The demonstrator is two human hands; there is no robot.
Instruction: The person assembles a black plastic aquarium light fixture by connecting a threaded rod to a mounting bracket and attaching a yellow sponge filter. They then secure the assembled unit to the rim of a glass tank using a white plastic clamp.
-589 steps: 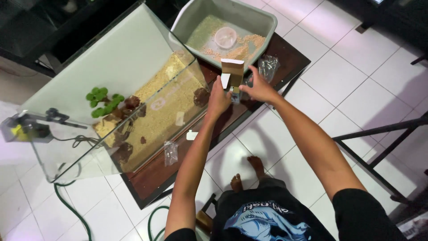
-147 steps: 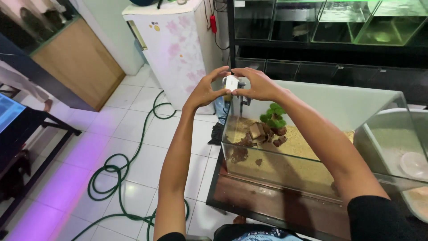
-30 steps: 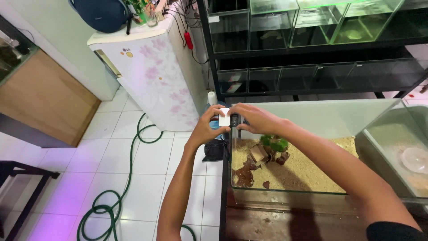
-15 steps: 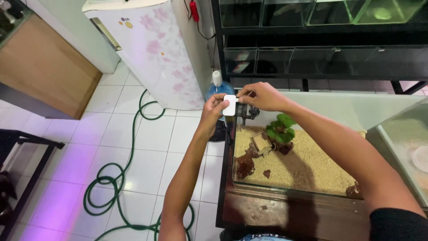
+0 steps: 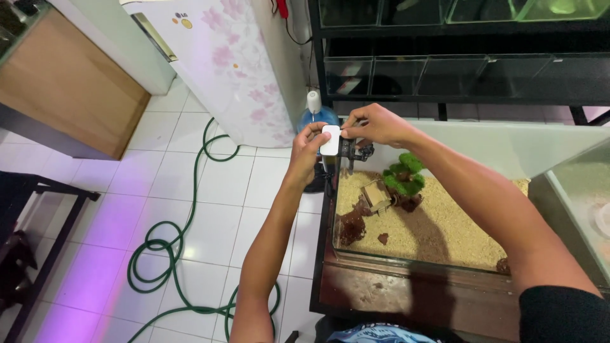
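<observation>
Both hands meet at the far left corner of the glass tank (image 5: pixel 445 254) — the landmark here. The left hand (image 5: pixel 307 149) pinches a small white device (image 5: pixel 330 140) between thumb and fingers, holding it just above the tank's rim. The right hand (image 5: pixel 376 124), fingers curled narrow, grips a small black fitting (image 5: pixel 351 151) that touches the white device's right side. Inside the tank lies pale sand with a green plant (image 5: pixel 403 174) and brown rocks (image 5: pixel 367 204) — all near that same corner. Left of the tank a green hose (image 5: pixel 170 254) loops over the white floor tiles, and beyond it stands a flowered refrigerator (image 5: pixel 235 63)
</observation>
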